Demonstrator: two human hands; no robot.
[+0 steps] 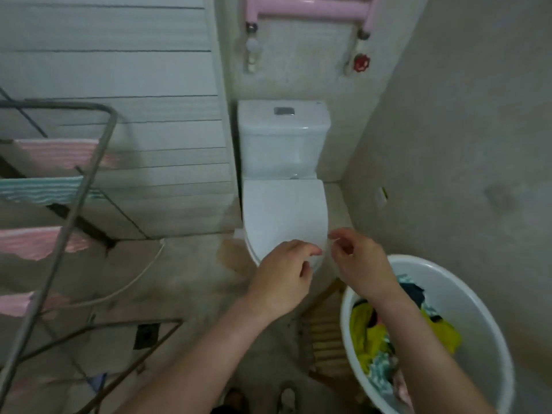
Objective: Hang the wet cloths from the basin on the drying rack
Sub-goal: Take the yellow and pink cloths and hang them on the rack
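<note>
Glossy white plastic basin (490, 318), grey metal rack (86, 174), ribbed cloth towels (56, 152).

White round basin (466, 294) just below right hand (358, 261), heaped with crumpled wet cloths (373, 336): yellow, teal, dark, pink. Grey drying rack (64, 234) well left of left hand (283, 276), pink and teal hung cloths (38, 189) draped over rails.

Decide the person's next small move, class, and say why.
Probably lower the right hand into the basin and take one cloth. Neither it nor the left hand holds a cloth; both hover by the toilet. The basin holds cloths, the right hand is nearer it, and the rack has a bare rail.
</note>
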